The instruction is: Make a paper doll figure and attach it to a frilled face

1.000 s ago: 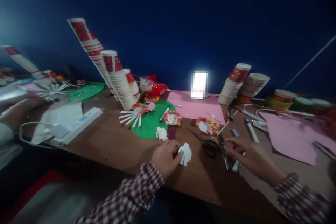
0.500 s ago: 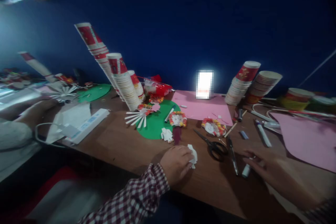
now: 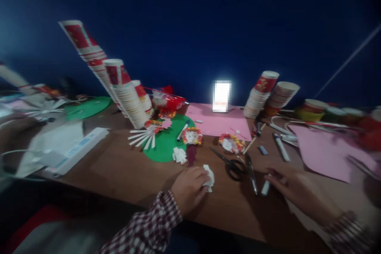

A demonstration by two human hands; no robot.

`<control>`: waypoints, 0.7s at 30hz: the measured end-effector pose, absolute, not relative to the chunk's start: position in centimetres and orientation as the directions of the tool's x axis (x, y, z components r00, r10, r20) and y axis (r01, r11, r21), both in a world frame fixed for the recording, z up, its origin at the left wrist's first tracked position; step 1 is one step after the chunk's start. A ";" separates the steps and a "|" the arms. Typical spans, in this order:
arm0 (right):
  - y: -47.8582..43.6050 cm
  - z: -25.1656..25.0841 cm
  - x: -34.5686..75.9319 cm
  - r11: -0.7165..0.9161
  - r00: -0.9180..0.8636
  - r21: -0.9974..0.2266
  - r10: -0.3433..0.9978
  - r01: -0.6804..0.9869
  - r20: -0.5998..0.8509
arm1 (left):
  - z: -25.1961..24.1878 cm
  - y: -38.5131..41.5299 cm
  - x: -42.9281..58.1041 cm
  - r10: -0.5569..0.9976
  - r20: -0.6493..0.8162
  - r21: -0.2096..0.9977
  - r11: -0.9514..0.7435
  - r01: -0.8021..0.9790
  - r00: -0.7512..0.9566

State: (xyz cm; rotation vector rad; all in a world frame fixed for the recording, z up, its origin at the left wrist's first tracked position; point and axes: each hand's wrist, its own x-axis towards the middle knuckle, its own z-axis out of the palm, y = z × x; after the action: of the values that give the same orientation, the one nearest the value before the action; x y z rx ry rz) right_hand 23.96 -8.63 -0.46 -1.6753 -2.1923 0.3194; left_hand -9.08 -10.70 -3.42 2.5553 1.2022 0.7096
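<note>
My left hand, at the end of a checkered sleeve, rests on the table with its fingers bent over a white paper cutout, covering part of it. To the right, my right hand has thumb and fingertips closed at the upper end of a short white marker, its lower end low over or on the table. Between the hands lie black-handled scissors and a pen. Beyond my left hand are another white cutout and a dark maroon paper piece.
Leaning stacks of paper cups stand along the wall, with more cups at right. A glowing screen stands on pink paper. Decorated paper faces lie near a green sheet. A power strip and another person's arm are left.
The view has swung a little to the right, so everything sits further left. My left hand stays on the cutout; my right hand remains at the marker with little change.
</note>
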 end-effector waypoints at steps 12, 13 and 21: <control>-10.1 0.0 25.8 0.278 -0.235 -0.371 0.959 0.886 0.157 | -4.4 -10.4 -9.4 0.680 0.463 0.288 -0.723 0.629 0.569; -10.2 0.0 25.8 0.280 -0.237 -0.369 0.959 0.886 0.157 | -4.4 -10.3 -9.4 0.676 0.464 0.282 -0.725 0.628 0.572; -10.0 -1.5 25.6 0.385 -0.352 -0.228 0.920 0.894 0.173 | -4.3 -10.3 -9.3 0.668 0.480 0.285 -0.732 0.620 0.568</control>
State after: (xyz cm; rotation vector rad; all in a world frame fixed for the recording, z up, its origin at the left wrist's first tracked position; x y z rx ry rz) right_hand 25.64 -9.96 -1.51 -1.5992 -2.3756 0.1352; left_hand -9.30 -10.27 -4.27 2.7068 1.1139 0.8836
